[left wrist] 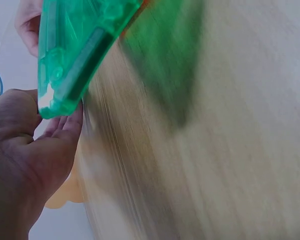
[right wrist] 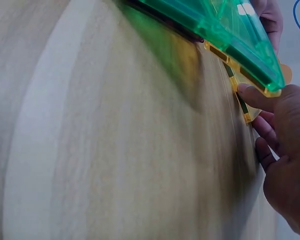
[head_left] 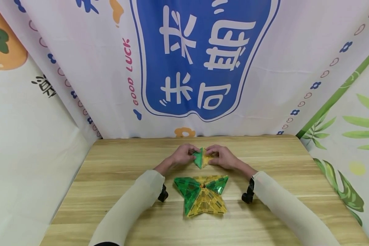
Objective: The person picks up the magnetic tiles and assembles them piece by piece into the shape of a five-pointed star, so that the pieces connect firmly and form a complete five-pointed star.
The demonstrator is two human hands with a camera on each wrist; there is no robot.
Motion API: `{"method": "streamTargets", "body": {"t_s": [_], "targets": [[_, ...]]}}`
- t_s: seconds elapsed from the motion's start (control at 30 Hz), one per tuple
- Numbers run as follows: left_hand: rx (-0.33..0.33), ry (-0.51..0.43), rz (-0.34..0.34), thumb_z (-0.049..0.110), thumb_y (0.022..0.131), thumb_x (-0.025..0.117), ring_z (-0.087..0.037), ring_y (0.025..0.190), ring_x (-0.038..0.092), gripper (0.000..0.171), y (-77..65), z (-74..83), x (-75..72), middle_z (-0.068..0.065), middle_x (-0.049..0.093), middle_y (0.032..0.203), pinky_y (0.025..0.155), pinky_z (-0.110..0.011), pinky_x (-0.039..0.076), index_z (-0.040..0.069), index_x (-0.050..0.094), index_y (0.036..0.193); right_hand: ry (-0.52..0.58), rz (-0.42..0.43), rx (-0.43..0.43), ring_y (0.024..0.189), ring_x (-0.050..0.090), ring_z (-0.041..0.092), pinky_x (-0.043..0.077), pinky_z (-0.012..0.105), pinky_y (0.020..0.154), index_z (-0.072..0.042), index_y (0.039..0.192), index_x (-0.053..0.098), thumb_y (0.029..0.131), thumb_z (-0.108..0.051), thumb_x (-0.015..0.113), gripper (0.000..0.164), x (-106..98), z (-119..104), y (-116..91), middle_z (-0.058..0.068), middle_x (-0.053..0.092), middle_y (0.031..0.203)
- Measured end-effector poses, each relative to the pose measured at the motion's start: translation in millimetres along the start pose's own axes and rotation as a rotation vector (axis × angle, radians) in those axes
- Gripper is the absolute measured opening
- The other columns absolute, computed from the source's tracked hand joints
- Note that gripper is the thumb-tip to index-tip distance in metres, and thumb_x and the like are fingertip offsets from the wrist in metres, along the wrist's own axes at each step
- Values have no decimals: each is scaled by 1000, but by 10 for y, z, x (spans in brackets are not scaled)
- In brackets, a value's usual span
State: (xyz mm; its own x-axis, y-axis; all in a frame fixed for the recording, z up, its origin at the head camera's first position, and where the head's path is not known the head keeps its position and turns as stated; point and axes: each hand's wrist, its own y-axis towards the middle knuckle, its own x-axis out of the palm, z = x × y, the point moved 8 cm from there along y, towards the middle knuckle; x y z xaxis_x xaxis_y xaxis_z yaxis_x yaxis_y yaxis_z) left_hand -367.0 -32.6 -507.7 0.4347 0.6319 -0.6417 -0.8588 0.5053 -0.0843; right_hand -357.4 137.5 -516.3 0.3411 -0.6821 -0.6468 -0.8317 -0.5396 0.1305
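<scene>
Near the back of the table my left hand [head_left: 183,154] grips the outer edge of a translucent green triangular magnetic tile [head_left: 198,159]. My right hand [head_left: 224,158] pinches a yellow triangular magnetic tile [head_left: 205,160], thumb over it and fingers beneath in the right wrist view. The two tiles meet along a straight edge. In front of the hands stands a star-like build of green and yellow magnetic tiles [head_left: 190,195], raised in relief. Its green point [left wrist: 74,60] blocks the left fingertips and their tile in the left wrist view.
The wooden tabletop [head_left: 110,181] runs back to a printed white and blue curtain [head_left: 153,128]. More printed cloth hangs at the left and right sides. A dark wrist camera [head_left: 247,195] sits under the right wrist, beside the tile build.
</scene>
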Motion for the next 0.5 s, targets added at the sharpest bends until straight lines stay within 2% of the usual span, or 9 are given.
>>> {"method": "streamTargets", "body": {"t_s": [0.2,0.37,0.5], "targets": [[-23,-124,-28,-2,98,70,-28,120,67,32,-74,7,19,-8,72,131,97,-39,59,11,77,126,60,45,-19,111,69,33,59,47,95,-2,115,78,87,2,85,29,-21,-31,-16,17,70,124],[-29,-238,-32,-4,98,69,-29,121,67,32,-123,18,44,-9,71,133,92,-35,61,10,77,126,140,34,-1,112,67,34,59,47,97,0,114,77,88,5,82,27,-15,-18,-33,20,67,125],[4,-258,-18,-4,97,71,-27,119,69,32,-156,54,23,-10,72,133,94,-35,61,8,77,126,199,27,6,109,67,35,60,37,92,2,117,75,89,6,81,29,-26,-18,-54,22,65,126]]}}
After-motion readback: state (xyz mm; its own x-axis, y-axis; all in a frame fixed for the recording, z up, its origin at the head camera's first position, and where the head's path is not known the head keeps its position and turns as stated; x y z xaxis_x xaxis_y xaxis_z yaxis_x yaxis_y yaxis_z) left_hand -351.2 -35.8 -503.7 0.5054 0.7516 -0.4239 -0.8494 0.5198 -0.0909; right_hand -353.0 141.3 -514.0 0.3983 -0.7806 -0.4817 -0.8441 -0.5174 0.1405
